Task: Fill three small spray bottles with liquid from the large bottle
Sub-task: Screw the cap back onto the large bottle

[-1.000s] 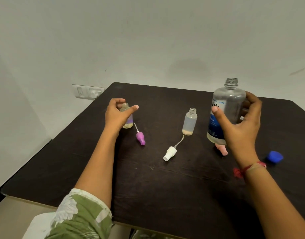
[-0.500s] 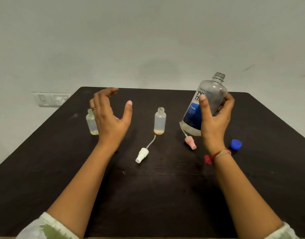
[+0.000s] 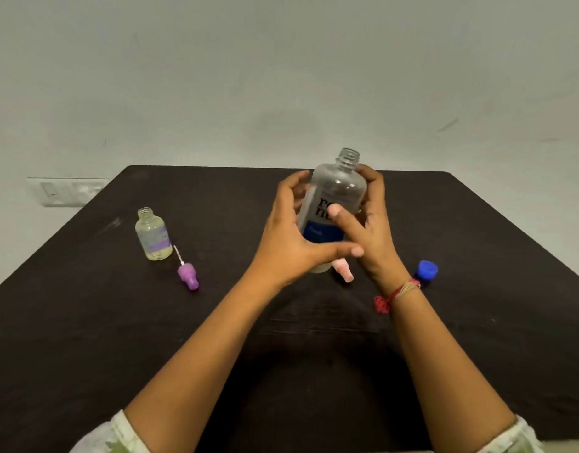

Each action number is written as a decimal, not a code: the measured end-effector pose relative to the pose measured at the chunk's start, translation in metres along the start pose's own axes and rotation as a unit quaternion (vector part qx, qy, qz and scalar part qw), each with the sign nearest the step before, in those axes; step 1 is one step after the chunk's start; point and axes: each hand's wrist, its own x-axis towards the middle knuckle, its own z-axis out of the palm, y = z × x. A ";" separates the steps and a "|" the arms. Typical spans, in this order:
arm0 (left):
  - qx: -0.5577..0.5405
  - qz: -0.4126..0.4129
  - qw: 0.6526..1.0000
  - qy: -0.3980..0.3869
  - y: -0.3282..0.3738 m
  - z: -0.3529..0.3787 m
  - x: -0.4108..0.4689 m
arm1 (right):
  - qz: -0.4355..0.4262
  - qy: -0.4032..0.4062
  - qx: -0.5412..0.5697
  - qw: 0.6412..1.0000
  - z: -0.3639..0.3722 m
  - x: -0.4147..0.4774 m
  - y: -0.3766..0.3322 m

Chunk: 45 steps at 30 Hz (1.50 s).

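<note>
The right grip (image 3: 374,230) is wrapped round the large bottle (image 3: 338,188), held upright and uncapped at mid-frame over the worktop (image 3: 118,338), probably readied for pouring. The left grip (image 3: 291,243) is curved at its side, contact unclear. One small bottle (image 3: 153,237) is set open at frame left.

Soft dim light, wide-angle edge distortion
</note>
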 end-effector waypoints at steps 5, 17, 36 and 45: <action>-0.013 -0.025 0.999 -0.043 -0.010 -0.006 -0.005 | 0.025 -0.071 -0.030 0.997 -0.007 0.000 -0.003; 0.003 -0.104 0.989 -0.105 -0.018 -0.010 -0.008 | -0.018 0.023 -0.106 0.994 -0.024 0.011 0.005; -0.047 -0.066 0.988 -0.133 -0.018 -0.011 -0.009 | -0.062 0.081 -0.176 0.979 -0.018 0.005 0.012; -0.084 -0.003 0.995 -0.056 -0.011 -0.003 -0.016 | -0.049 0.260 -0.327 0.907 -0.046 -0.006 0.004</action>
